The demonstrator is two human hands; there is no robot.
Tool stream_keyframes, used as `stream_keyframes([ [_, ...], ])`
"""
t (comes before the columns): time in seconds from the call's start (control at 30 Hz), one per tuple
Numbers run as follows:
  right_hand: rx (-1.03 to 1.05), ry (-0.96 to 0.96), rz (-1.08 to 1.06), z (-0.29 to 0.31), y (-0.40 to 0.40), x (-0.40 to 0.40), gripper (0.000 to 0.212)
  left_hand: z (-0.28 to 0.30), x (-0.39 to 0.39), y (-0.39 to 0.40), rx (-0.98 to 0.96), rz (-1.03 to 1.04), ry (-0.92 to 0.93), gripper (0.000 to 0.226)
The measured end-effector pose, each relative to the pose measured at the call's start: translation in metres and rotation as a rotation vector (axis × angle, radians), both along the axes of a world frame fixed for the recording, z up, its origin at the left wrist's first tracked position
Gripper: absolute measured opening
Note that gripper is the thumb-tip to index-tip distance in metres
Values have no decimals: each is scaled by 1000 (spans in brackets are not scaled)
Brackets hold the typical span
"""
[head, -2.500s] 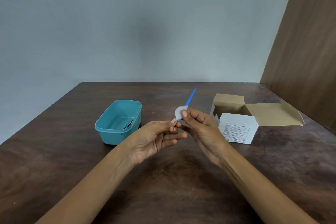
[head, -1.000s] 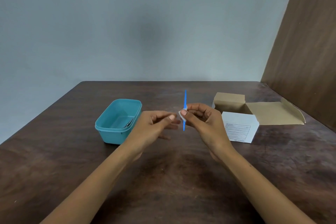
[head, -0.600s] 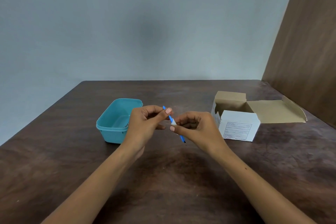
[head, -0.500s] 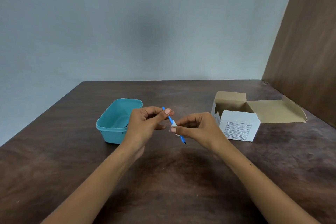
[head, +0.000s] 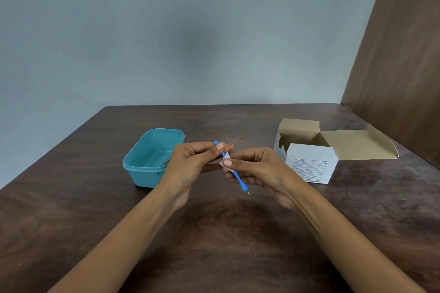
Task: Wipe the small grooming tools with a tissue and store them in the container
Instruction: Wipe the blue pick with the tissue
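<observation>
A thin blue grooming tool with a metal tip slants down to the right above the table's middle. My left hand pinches its upper end between thumb and forefinger. My right hand pinches a small white tissue pad around the tool's shaft. The teal plastic container stands open just left of my left hand. Something metallic lies inside it, mostly hidden by my hand.
An opened white cardboard box with brown flaps spread stands right of my hands on the dark wooden table. A wooden panel rises at the right edge and a grey wall stands behind.
The tool has swung from pointing up to slanting down-right. My left hand took hold of its upper end. In the last half second the tissue slid slightly along the shaft.
</observation>
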State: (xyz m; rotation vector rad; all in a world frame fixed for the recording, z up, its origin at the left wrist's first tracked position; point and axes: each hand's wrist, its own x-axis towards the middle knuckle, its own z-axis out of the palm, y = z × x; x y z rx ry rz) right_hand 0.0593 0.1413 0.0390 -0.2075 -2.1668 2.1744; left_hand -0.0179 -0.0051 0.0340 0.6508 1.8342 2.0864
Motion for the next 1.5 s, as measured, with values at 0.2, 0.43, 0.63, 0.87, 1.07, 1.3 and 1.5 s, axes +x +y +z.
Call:
stream_keyframes([
  [0.2, 108, -79, 89, 4, 10, 5, 18, 8, -5, -5, 45, 89, -23, 18],
  [0.43, 136, 71, -54, -2, 1, 2, 20, 1, 3, 0, 15, 80, -17, 18],
  [0.63, 178, 56, -24, 1, 4, 1, 20, 6, 2, -1, 33, 138, 19, 17],
  [0.87, 173, 39, 2, 0, 9, 2, 16, 13, 2, -4, 89, 187, -25, 13],
  [1.07, 191, 161, -76, -7, 2, -2, 16, 6, 12, 2, -2, 118, 103, 13],
  [1.3, 193, 176, -137, -6, 6, -1, 17, 5, 13, 3, 37, 113, 83, 9],
  [1.5, 226, 95, -79, -5, 9, 0, 19, 8, 9, -1, 44, 152, 53, 7],
])
